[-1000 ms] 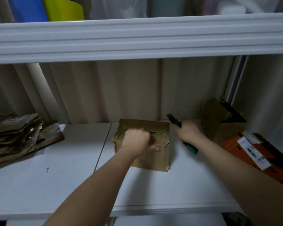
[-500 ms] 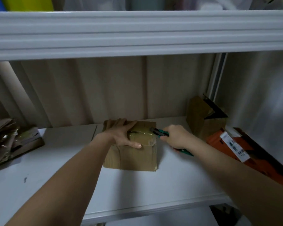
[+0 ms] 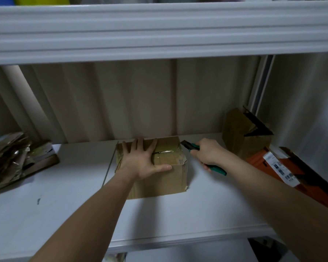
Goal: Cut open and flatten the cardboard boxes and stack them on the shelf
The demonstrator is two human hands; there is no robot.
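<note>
While flat on the taped box [image 3: 159, 178], left hand [image 3: 140, 161] open-fingered; right hand [image 3: 208, 153] grip round cutter [image 3: 214, 167] beside its edge.

Matt cardboard box [image 3: 159, 178] — glossy tape [image 3: 166, 148]

Storage corner of a home, white shelf [image 3: 45, 214] beneath another white shelf board [image 3: 159, 31], corrugated beige wall panel [image 3: 121, 99] behind, stack of flattened cardboard [image 3: 9, 157] at left, opened cartons [image 3: 242, 135] at right

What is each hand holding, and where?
The right hand grips the cutter by its green handle. The left hand lies flat on the box, holding nothing.
</note>
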